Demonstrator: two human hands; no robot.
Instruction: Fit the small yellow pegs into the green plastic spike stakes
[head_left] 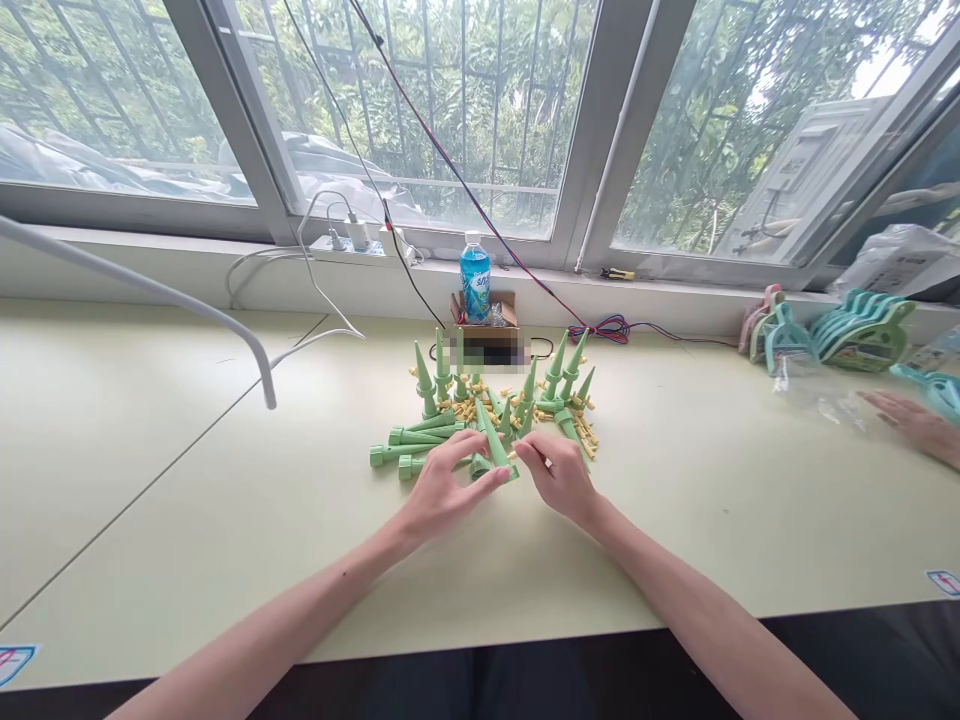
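The left hand (450,480) has a green, pointed plastic cone (493,440) in its fingers, tilted over the pale green table (300,560). Right beside it, the right hand (562,475) has its fingers curled in close; I can't tell if they pinch anything. More green plastic cones (425,380) and small yellow plastic bits (589,440) sit just behind.

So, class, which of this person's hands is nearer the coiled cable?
Right. The right hand is in front of the coiled cable, slightly left; the left hand is farther left, holding a green cone.
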